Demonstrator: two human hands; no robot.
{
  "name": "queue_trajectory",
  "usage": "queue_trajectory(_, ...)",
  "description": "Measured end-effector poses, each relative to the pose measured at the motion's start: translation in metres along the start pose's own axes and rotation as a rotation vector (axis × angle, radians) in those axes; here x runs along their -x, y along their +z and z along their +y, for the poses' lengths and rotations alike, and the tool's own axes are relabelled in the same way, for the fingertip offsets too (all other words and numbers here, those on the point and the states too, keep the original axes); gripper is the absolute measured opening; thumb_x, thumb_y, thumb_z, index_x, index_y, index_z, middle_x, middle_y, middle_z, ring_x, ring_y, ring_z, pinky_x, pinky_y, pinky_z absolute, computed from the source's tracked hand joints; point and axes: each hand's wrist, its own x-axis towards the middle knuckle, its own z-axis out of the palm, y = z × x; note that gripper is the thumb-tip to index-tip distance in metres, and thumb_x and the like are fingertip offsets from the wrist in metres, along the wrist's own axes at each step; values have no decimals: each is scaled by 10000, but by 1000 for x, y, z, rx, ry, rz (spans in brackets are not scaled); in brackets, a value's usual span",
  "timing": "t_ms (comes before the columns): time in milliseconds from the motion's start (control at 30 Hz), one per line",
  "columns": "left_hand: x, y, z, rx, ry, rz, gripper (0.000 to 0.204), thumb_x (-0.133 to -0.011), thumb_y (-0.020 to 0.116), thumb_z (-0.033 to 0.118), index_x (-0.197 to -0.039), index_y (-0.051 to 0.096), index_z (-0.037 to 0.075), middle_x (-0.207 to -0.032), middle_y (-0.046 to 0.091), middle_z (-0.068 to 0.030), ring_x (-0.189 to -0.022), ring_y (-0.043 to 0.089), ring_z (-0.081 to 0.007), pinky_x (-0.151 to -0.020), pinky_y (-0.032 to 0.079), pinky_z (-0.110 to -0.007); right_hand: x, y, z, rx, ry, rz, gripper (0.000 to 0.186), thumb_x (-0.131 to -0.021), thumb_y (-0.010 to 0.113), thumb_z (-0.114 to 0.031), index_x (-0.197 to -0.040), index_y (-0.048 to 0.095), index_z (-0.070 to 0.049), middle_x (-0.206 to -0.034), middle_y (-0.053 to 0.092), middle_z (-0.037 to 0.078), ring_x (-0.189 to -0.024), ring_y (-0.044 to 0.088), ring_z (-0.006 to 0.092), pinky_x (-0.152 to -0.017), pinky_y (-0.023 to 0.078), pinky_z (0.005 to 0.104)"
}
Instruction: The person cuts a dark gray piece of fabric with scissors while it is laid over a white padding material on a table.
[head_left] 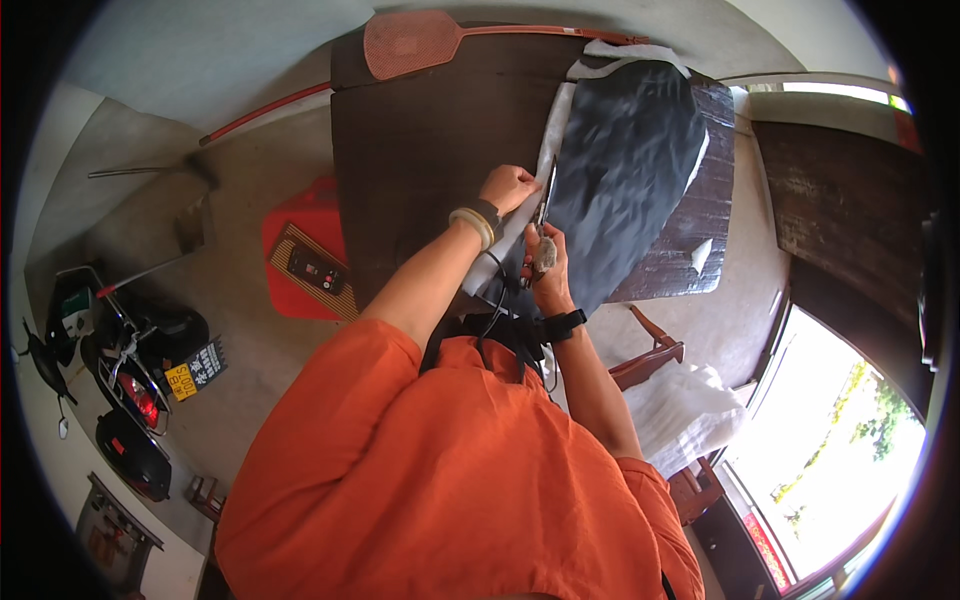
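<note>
A dark grey sheet of cloth-like material [630,165] lies lengthwise over the right part of the dark table [440,130]. Along its left edge runs a white strip [555,128], which looks like padding or backing. My left hand [508,188] is closed in a pinch at this strip, its fingertips partly hidden. In my right hand [550,275] are scissors [547,203], gripped by handles that look wrapped in something pale. Their blades point away from me along the border between strip and sheet. Whether the blades are apart is hard to see.
A red fly swatter [412,45] lies at the table's far edge. Left of the table, a red stool [290,285] carries a phone [315,268]. A scooter [130,370] stands at the far left. White material [685,410] is draped over a wooden chair [645,365] at the right.
</note>
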Motion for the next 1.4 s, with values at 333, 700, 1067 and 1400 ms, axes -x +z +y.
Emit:
queue_trajectory(333, 5, -4, -4, 81, -72, 10, 276, -783, 654, 227, -903, 642, -22, -799, 655, -110, -719, 605, -153, -666, 472, -292, 8, -3, -14, -60, 41, -74, 675, -832, 595, -478, -1281, 316, -59, -771, 454, -5, -670, 473, 72, -537, 448, 226)
queue_trajectory(700, 9, -4, -10, 40, -4, -15, 314, -775, 662, 266, -893, 643, -25, -732, 641, -88, -630, 588, -135, -584, 469, -280, -19, -5, -31, 47, 36, -97, 741, -824, 564, -544, -1321, 281, -74, -831, 447, -8, -715, 456, 85, -647, 438, 257)
queue_trajectory(1067, 7, 0, -17, 46, 11, -19, 311, -775, 666, 274, -878, 643, -18, -693, 620, -63, -608, 577, -121, -555, 459, -258, -28, -8, -29, 268, -71, 29, 631, -805, 629, -482, -1199, 404, -44, -789, 495, 3, -638, 475, 65, -469, 390, 207)
queue_trajectory(1400, 6, -2, -24, 66, -11, -6, 322, -740, 669, 287, -865, 667, -10, -801, 668, -160, -755, 650, -227, -701, 491, -322, -28, -10, -46, 133, 16, -108, 680, -840, 585, -474, -1316, 322, -66, -852, 477, 7, -758, 501, 87, -658, 456, 254)
